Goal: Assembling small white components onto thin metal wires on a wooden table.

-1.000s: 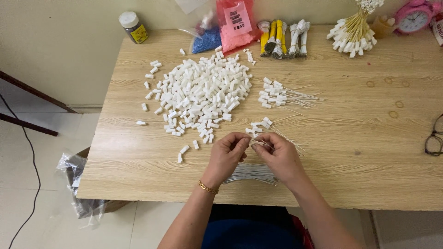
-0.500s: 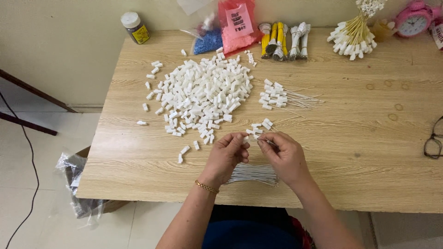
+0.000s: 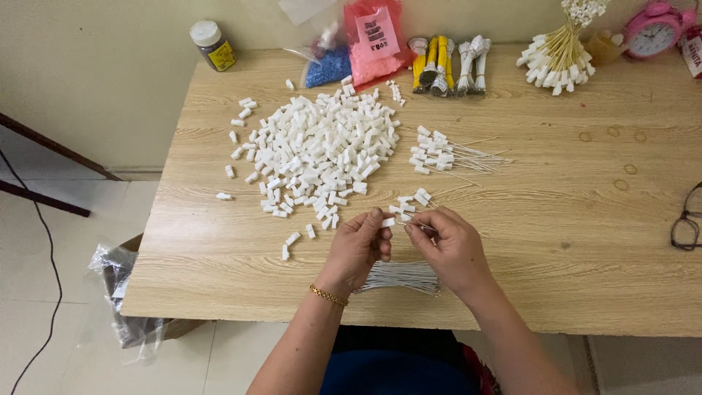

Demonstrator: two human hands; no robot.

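At the lower centre of the frame, the left hand (image 3: pixel 358 247) pinches a small white foam block (image 3: pixel 388 222) between thumb and fingertips. The right hand (image 3: pixel 450 245), just beside it, closes its fingers on a thin wire (image 3: pixel 426 230). Below both hands a bundle of wires (image 3: pixel 398 277) lies on the wooden table (image 3: pixel 570 241); a pile of white blocks (image 3: pixel 322 150) sits above them.

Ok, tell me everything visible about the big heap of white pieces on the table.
The heap is a loose mound of many small white blocks, plastic or foam by their look, lying every way on the wooden table. It sits left of centre, thickest in the middle, with strays scattered along its left and near edges. Neither hand touches it.
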